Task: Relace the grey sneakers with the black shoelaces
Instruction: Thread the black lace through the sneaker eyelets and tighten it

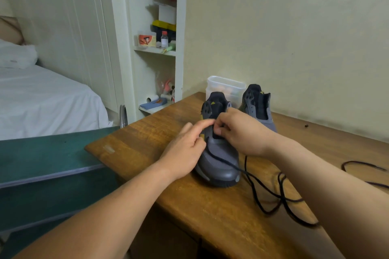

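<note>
left hand (185,150) – right hand (240,132): both curled, gripping smooth grey sneaker (221,164) | thin black lace (263,189) – slack

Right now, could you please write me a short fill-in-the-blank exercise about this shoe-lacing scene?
The left hand and right hand both touch the ____ sneaker.
The lace trailing from it is ____.
The tub stands ____ it.
The table is made of ____.
Missing words: nearer; black; behind; wood.
</note>
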Demonstrator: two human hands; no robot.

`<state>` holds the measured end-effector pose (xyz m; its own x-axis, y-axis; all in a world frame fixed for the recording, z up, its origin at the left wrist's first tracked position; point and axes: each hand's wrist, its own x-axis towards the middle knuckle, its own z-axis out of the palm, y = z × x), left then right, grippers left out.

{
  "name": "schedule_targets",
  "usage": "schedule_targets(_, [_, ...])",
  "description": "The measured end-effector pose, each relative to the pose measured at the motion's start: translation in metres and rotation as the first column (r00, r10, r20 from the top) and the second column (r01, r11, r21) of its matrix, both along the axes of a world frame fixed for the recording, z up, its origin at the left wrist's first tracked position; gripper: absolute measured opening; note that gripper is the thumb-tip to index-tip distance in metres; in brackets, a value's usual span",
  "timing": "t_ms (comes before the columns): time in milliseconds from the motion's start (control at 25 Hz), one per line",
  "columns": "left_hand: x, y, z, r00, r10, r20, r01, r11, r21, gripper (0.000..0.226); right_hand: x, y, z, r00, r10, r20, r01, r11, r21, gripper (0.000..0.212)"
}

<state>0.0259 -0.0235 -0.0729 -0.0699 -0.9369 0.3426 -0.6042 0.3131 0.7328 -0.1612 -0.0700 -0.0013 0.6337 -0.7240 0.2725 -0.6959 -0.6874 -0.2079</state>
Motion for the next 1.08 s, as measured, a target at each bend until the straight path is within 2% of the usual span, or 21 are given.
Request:
schedule_targets(80, [-0.001,0.0,-0.001,0.999,-0.005,0.048,0.005,1.0,-0.005,0.054,-0.006,-0.005,0.005,0.997,-0.077,-0.01,0.076,0.994,-0.082,0.011])
schedule_targets(160, [-0.001,0.0,-0.001,0.998,-0.007,0.065,0.008,1.0,-0.012,0.057,-0.021,-0.017,0.021,0.977,-0.182,0.115,0.199,0.967,-0.158,0.014])
schedule_targets(240, [-0.002,0.0,0.0,0.998,0.0,0.068,0.001,1.0,-0.018,0.058,-0.039,-0.032,0.036,0.911,-0.318,0.263,0.359,0.925,-0.125,0.015])
schedule_targets(360, [0.0,-0.001,-0.001,0.998,0.01,0.062,-0.009,1.0,-0.02,0.059,-0.046,-0.043,0.032,0.889,-0.412,0.2,0.429,0.902,-0.046,0.013])
schedule_targets(400, [0.001,0.0,-0.001,0.998,0.01,0.059,-0.008,1.0,-0.024,0.059,-0.044,-0.04,0.025,0.894,-0.397,0.208,0.413,0.91,-0.037,0.013])
schedule_targets(480, [0.0,0.002,-0.002,0.999,0.009,0.046,-0.007,0.999,-0.033,0.059,-0.041,-0.019,0.013,0.875,-0.34,0.346,0.372,0.928,-0.03,0.013])
schedule_targets(560, [0.0,0.001,-0.002,0.999,0.002,0.037,0.0,0.999,-0.042,0.06,-0.038,0.012,0.003,0.86,-0.283,0.424,0.265,0.959,0.103,0.022])
schedule_targets(640, [0.0,0.003,-0.002,0.998,-0.002,0.061,0.006,0.997,-0.073,0.063,-0.038,0.04,-0.008,0.907,-0.244,0.342,0.122,0.932,0.34,0.033])
schedule_targets(720, [0.0,0.008,-0.003,0.994,0.011,0.106,0.007,0.985,-0.174,0.062,-0.044,0.051,-0.016,0.944,-0.187,0.273,0.044,0.888,0.457,0.032])
schedule_targets(800, [-0.006,0.017,-0.002,0.986,0.009,0.166,0.035,0.965,-0.259,0.049,-0.052,0.051,-0.018,0.905,-0.175,0.387,-0.033,0.879,0.476,0.026])
schedule_targets(880, [-0.015,0.024,0.003,0.96,0.003,0.281,0.092,0.942,-0.322,0.028,-0.057,0.047,-0.018,0.803,-0.211,0.557,-0.128,0.852,0.508,0.023])
schedule_targets(920, [-0.019,0.025,0.007,0.947,0.009,0.32,0.111,0.929,-0.352,0.016,-0.058,0.047,-0.019,0.788,-0.211,0.579,-0.162,0.836,0.525,0.024])
schedule_targets(960, [-0.023,0.025,0.011,0.946,0.014,0.325,0.112,0.924,-0.366,0.006,-0.058,0.047,-0.021,0.816,-0.188,0.547,-0.164,0.832,0.53,0.027])
schedule_targets(1000, [-0.025,0.025,0.016,0.955,0.025,0.297,0.089,0.927,-0.366,0.006,-0.058,0.047,-0.024,0.871,-0.156,0.467,-0.137,0.834,0.534,0.028])
schedule_targets(1080, [-0.025,0.026,0.023,0.992,0.066,0.106,-0.034,0.96,-0.276,0.01,-0.062,0.045,-0.026,0.945,-0.1,0.312,-0.099,0.821,0.562,0.022])
